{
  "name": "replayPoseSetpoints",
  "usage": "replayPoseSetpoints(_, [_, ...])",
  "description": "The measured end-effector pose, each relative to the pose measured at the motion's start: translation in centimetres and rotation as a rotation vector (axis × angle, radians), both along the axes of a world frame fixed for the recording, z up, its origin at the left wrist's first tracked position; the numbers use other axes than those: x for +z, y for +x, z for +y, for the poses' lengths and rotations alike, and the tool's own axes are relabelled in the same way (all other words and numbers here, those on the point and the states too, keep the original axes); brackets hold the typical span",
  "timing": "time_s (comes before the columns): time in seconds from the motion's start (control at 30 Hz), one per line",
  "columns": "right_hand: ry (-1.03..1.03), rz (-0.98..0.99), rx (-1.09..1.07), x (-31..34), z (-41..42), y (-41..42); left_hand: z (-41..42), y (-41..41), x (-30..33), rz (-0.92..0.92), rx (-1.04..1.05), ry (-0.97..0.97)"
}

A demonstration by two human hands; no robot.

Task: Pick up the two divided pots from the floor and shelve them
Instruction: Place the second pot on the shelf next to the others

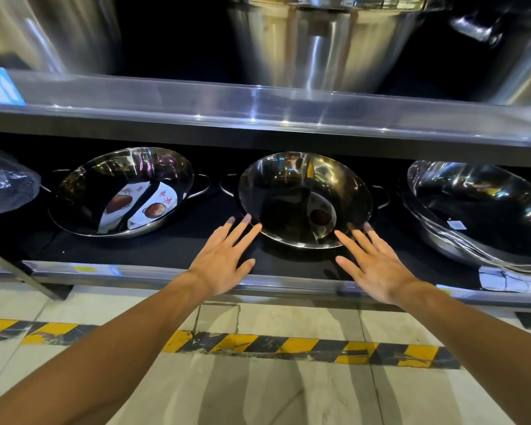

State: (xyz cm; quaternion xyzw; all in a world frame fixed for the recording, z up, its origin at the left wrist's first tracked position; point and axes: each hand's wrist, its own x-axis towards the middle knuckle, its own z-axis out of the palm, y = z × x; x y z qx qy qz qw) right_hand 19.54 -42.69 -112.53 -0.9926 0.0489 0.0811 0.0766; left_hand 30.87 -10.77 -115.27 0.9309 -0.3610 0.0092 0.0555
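Both shiny round steel divided pots on the black-lined bottom shelf (172, 250): one at 10 o'clock (121, 191), one at 12 (304, 199), tilted. Left hand (224, 259) and right hand (373, 265) flat, fingers spread, empty, fingertips at the centre pot's front rim.

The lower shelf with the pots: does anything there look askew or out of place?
The middle divided pot leans, its far rim raised against the back, while both open hands flank its near rim. The left divided pot leans the same way. The floor's hazard tape is scuffed and cracked.
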Motion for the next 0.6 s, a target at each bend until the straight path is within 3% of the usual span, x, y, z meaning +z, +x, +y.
replayPoseSetpoints(0.13, [0.004,0.027,-0.013,0.1,0.0,-0.1,-0.8,0.1,0.3,0.032,0.023,-0.004])
replayPoseSetpoints(0.23, [-0.002,-0.014,-0.01,-0.1,0.3,-0.1,0.5,0.9,0.6,-0.045,0.057,-0.019])
replayPoseSetpoints(0.37, [0.009,-0.059,0.067,0.2,2.3,-0.3,5.2,3.1,1.1,-0.179,0.439,-0.019])
replayPoseSetpoints(0.5, [-0.025,-0.055,0.14,-0.2,5.0,0.7,10.6,3.6,0.0,-0.009,0.712,0.141])
replayPoseSetpoints(0.6, [-0.046,-0.041,0.129,-0.8,5.7,1.1,12.0,4.0,-0.4,0.152,0.777,-0.005])
